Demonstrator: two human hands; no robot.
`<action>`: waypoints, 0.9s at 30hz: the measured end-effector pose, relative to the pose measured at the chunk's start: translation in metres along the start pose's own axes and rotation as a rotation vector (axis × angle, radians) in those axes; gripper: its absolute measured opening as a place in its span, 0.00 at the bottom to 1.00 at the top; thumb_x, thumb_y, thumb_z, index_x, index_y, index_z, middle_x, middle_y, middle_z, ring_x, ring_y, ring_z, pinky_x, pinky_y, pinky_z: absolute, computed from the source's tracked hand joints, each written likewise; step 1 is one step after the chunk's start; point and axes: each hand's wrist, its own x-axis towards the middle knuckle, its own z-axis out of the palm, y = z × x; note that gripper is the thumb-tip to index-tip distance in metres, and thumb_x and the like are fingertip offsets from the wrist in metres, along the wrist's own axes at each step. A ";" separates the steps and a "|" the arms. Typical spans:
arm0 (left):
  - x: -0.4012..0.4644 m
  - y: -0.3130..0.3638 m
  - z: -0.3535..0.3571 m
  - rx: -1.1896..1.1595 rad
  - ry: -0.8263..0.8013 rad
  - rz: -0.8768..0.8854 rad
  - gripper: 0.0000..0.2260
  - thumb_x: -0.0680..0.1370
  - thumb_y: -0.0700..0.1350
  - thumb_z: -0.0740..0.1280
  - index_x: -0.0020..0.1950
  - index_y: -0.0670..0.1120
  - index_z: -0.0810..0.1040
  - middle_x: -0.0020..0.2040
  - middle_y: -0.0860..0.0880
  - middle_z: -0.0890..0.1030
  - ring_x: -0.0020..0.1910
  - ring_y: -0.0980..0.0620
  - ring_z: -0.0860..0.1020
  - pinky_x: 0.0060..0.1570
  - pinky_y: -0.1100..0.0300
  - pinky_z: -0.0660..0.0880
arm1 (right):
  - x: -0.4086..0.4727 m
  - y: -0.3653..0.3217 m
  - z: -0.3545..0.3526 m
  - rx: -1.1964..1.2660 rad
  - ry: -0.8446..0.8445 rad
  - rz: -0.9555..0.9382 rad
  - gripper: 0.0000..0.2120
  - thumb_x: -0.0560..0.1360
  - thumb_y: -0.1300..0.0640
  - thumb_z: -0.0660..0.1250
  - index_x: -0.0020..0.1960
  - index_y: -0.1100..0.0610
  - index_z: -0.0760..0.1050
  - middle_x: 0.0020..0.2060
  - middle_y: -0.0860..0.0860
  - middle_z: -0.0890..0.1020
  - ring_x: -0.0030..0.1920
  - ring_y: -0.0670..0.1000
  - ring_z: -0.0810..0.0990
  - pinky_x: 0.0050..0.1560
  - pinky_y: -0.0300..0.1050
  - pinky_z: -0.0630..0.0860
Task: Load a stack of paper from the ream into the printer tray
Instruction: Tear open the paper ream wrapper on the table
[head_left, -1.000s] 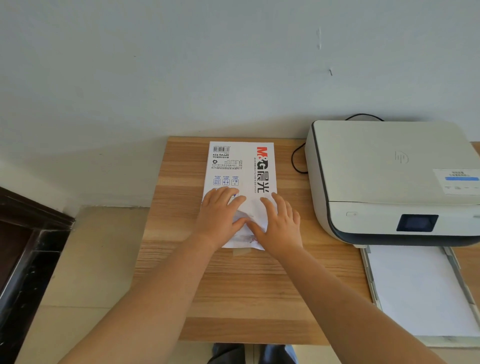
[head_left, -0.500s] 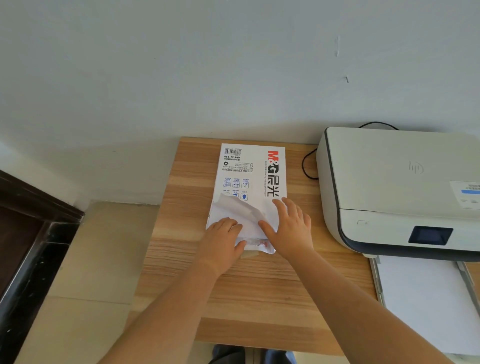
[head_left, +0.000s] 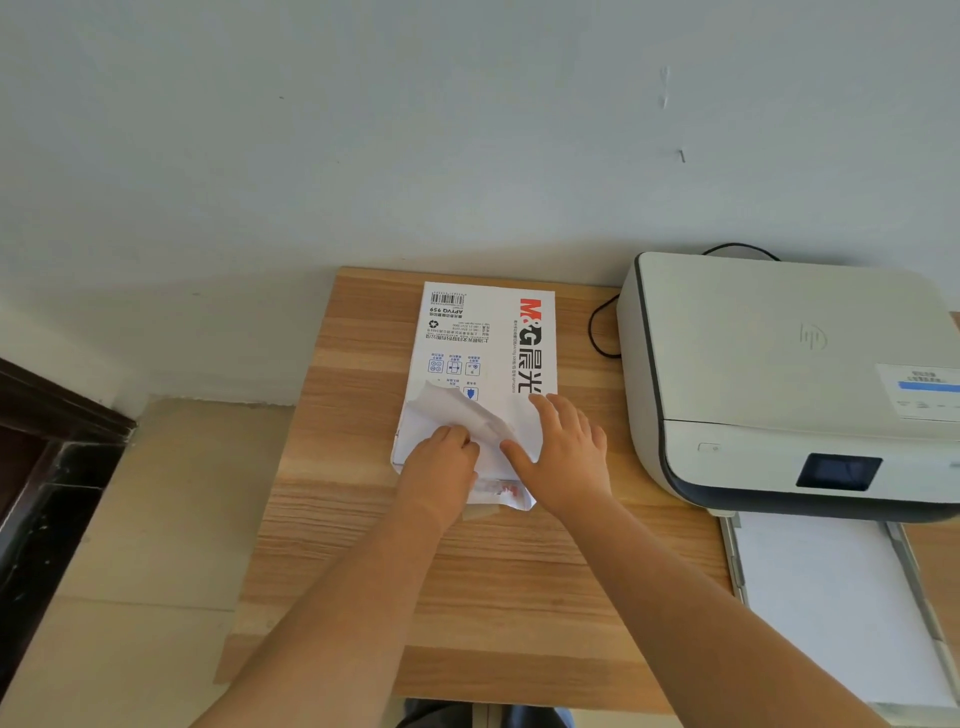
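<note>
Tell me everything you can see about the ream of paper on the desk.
The ream of paper is a flat pack in white paper wrapping, printed with a barcode, small blue icons and a red and black logo. It lies flat on the wooden desk, left of the printer. Its near end is torn open, a crumpled flap peeled up. The left hand grips that flap; the right hand presses flat on the pack.

Both forearms bare, reaching forward and converging. Left hand (head_left: 441, 467) knuckles up, fingers curled, pinching a torn flap (head_left: 457, 410) of wrapper. Right hand (head_left: 563, 457) just beside it, palm down, fingers straight and slightly spread, thumb angled toward the left hand, pressing flat.
</note>
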 end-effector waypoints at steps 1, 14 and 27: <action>0.001 -0.001 0.002 0.005 -0.001 0.006 0.14 0.79 0.46 0.62 0.63 0.43 0.74 0.59 0.46 0.73 0.61 0.48 0.70 0.54 0.55 0.72 | 0.000 0.000 0.000 0.003 0.003 -0.002 0.32 0.74 0.36 0.60 0.73 0.49 0.59 0.71 0.49 0.66 0.71 0.53 0.64 0.70 0.56 0.58; 0.012 -0.013 0.014 -0.103 0.007 -0.021 0.11 0.78 0.45 0.63 0.57 0.44 0.78 0.56 0.48 0.75 0.56 0.48 0.74 0.43 0.58 0.67 | 0.004 -0.002 0.001 0.021 0.015 0.002 0.31 0.74 0.37 0.61 0.72 0.49 0.61 0.69 0.49 0.68 0.69 0.53 0.66 0.69 0.56 0.59; 0.007 -0.010 0.001 0.019 -0.062 0.029 0.10 0.79 0.43 0.61 0.58 0.42 0.76 0.57 0.45 0.74 0.58 0.47 0.72 0.41 0.56 0.68 | 0.003 -0.001 0.000 0.029 -0.004 -0.001 0.31 0.74 0.37 0.61 0.72 0.49 0.61 0.70 0.49 0.67 0.70 0.52 0.64 0.70 0.56 0.58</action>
